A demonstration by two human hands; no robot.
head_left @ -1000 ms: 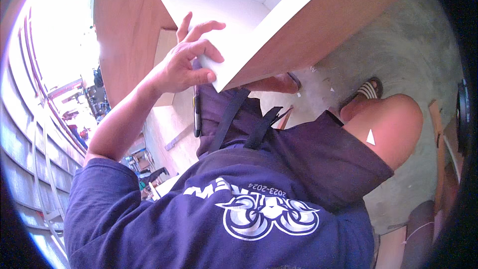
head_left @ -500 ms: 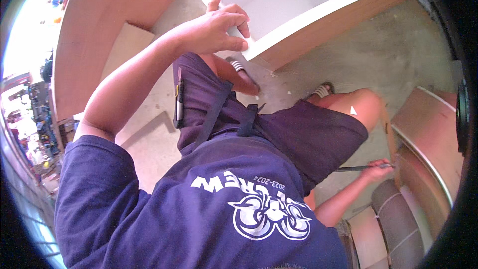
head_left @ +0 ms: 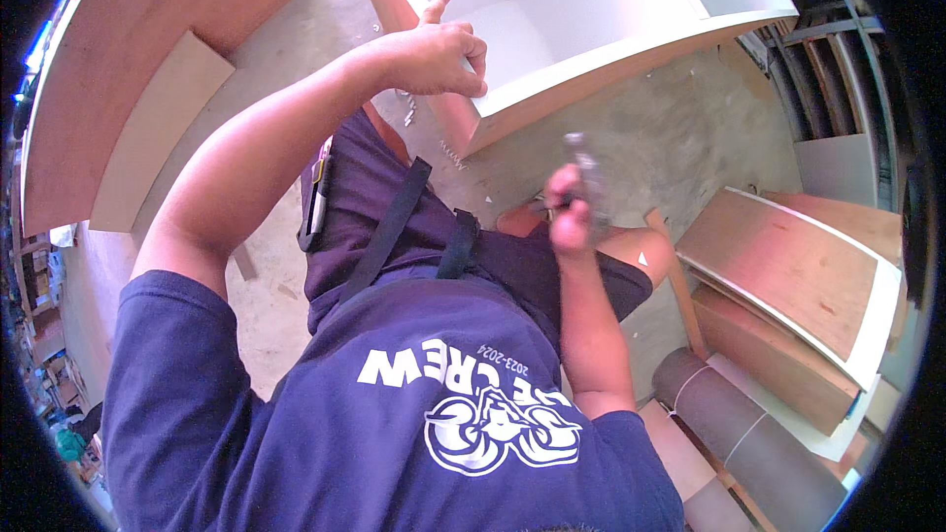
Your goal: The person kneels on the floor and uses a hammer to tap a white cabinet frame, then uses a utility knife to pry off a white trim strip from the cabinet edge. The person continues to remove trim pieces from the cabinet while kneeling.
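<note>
At the near corner of an open wooden cabinet [head_left: 581, 79] with a white inside, my left hand [head_left: 439, 59] is closed in a pinch. One finger sticks up, and the others curl by the white edge. Whatever lies between its fingertips is hidden. My right hand [head_left: 572, 212] grips a dark, slim metallic tool [head_left: 590, 182], raised in front of my right thigh. Motion blurs this tool, so its exact kind cannot be made out. It is apart from the cabinet, to the right of its corner.
Wooden panels with white edges [head_left: 788, 266] are stacked at the right, beside a grey roll [head_left: 739, 414] tied with string. A large brown panel [head_left: 128, 69] stands at the left. Curled shavings [head_left: 451, 153] lie on the concrete floor [head_left: 650, 128] below the cabinet corner.
My right hand has swung up and inward from the low right, carrying the tool toward the cabinet. My left hand stays at the corner, its fingers now more closed. The view has shifted right.
</note>
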